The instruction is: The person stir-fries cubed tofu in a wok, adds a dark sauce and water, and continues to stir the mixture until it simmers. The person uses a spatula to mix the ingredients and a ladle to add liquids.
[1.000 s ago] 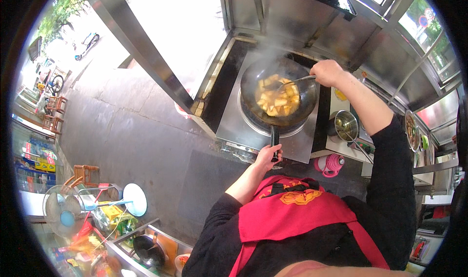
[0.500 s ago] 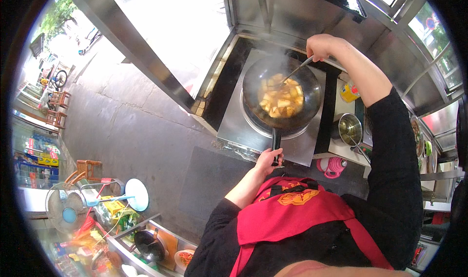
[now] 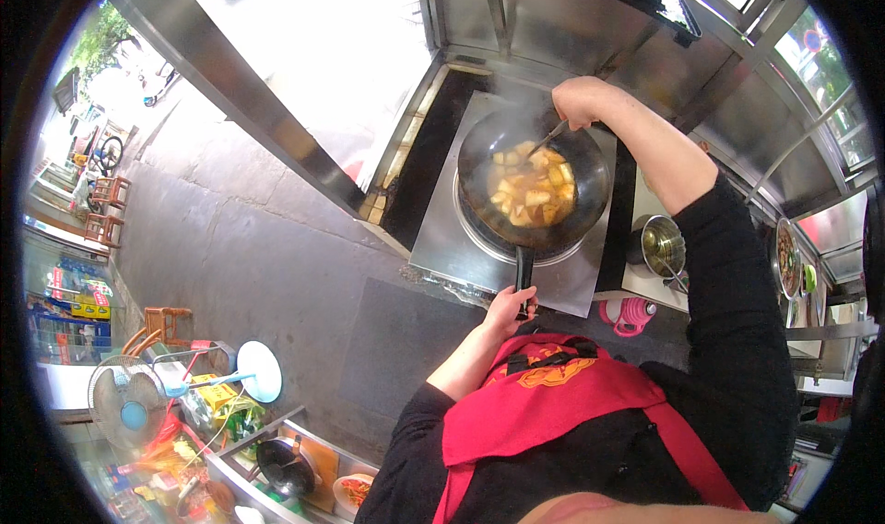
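A dark wok [image 3: 590,178] sits on the burner of a steel stove top [image 3: 442,238], steam rising from it. Pale yellow-brown chunks of food [image 3: 535,197] lie in brown liquid at its bottom. My left hand [image 3: 512,310] is closed round the wok's black handle [image 3: 524,270] at the near side. Above the wok's far right rim, my right hand [image 3: 578,103] grips the handle of a metal cooking utensil [image 3: 548,140]. Its lower end is down among the chunks, so its kind is hidden.
Right of the stove, a steel pot [image 3: 662,246] with liquid and a ladle stands on the counter. A pink jug [image 3: 631,316] is below it. Lower left are a standing fan [image 3: 129,404], another wok [image 3: 286,469] and a plate of red food [image 3: 352,492]. Steel panels wall the stove's far side.
My right hand has moved left and slightly nearer, bringing the utensil's handle more upright over the wok. My left hand keeps its hold on the wok handle.
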`<state>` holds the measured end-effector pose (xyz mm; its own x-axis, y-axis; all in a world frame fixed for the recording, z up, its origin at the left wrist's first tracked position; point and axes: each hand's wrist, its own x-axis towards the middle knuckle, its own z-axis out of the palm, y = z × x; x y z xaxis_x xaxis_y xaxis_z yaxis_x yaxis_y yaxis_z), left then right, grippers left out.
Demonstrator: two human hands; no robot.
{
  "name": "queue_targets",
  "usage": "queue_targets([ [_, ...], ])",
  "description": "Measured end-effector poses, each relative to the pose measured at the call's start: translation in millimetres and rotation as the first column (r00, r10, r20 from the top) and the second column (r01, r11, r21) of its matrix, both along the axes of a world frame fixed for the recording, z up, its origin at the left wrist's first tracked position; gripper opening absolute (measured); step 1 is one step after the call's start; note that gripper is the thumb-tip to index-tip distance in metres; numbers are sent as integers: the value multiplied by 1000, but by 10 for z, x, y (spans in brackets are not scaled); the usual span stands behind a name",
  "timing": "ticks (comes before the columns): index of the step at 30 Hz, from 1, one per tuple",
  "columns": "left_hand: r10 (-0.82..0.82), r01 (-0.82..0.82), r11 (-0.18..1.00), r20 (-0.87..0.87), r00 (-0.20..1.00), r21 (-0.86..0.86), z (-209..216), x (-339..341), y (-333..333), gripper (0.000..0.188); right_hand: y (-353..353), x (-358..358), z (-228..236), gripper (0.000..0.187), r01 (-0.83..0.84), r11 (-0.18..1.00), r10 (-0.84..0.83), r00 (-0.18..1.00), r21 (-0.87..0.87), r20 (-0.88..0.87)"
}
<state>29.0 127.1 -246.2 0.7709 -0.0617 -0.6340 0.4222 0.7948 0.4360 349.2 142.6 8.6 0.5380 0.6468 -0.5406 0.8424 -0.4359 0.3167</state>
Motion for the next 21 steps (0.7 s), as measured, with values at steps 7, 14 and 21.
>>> queue_targets([
  [7,26,-26,1000,-38,999,0,48,-11,11,15,-339,-778,-4,16,-64,985,45,992,162,116],
  [14,3,-3,1000,24,1000,3,-155,13,0,16,-996,-666,-521,19,291,899,-289,956,327,-55],
  [21,19,-19,999,3,1000,-34,-113,10,8,13,-1351,-567,-322,18,195,892,-202,979,408,-28],
])
